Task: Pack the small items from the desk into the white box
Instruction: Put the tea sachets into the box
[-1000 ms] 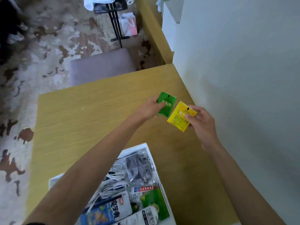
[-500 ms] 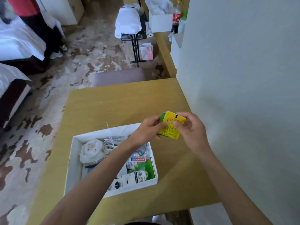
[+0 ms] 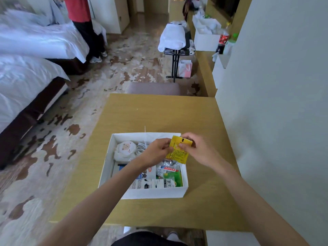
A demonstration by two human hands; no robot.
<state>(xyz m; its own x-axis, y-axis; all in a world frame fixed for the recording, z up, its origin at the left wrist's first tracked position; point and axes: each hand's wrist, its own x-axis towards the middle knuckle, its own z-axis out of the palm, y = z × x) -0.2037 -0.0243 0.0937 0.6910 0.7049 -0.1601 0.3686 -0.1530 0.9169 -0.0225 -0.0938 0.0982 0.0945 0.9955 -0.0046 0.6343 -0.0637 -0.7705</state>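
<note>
The white box (image 3: 156, 193) stands on the wooden desk (image 3: 159, 110), filled with a round white plush (image 3: 125, 148), white cables, tubes and cartons. Over its far right corner both hands hold a yellow sachet (image 3: 179, 150). My left hand (image 3: 156, 151) grips its left edge and my right hand (image 3: 197, 148) pinches its right side. The green sachet from the earlier frames is hidden behind the yellow one or the hands.
A white wall (image 3: 275, 103) runs along the desk's right edge. A grey stool (image 3: 154, 88) sits beyond the far edge. Beds (image 3: 26, 77) lie left, and a person in a red top (image 3: 78, 9) stands at the back.
Both hands brought the yellow and green sachets together and drew them back from mid-desk to above the box. The camera tilted up, showing the room.
</note>
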